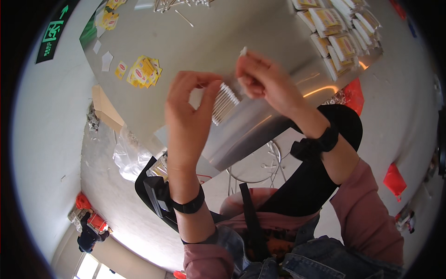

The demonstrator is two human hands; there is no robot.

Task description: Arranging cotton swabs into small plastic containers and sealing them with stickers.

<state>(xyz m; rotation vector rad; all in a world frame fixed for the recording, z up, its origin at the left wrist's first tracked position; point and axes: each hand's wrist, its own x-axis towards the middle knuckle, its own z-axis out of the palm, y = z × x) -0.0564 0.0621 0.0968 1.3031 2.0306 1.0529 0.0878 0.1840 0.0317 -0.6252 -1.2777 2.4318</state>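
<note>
Several white cotton swabs (225,105) lie side by side in a slanting row near the front edge of the metal table. Thumb and index finger of my left hand (190,100) come together at the upper end of this row. Whatever is between them, if anything, is hidden. Just right of the row, my right hand (267,79) is raised, slightly blurred, with its fingers closed. A small white tip, looking like the end of a cotton swab (244,50), pokes out from its fingertips; the rest is covered by the hand.
Yellow printed paper cards (144,71) are piled on the table's left side. Packed white-and-yellow packets (332,35) are stacked at the far right. Loose cotton swabs (185,17) lie at the far edge. Clear plastic bags (131,156) are below left, beside a cardboard box (106,109).
</note>
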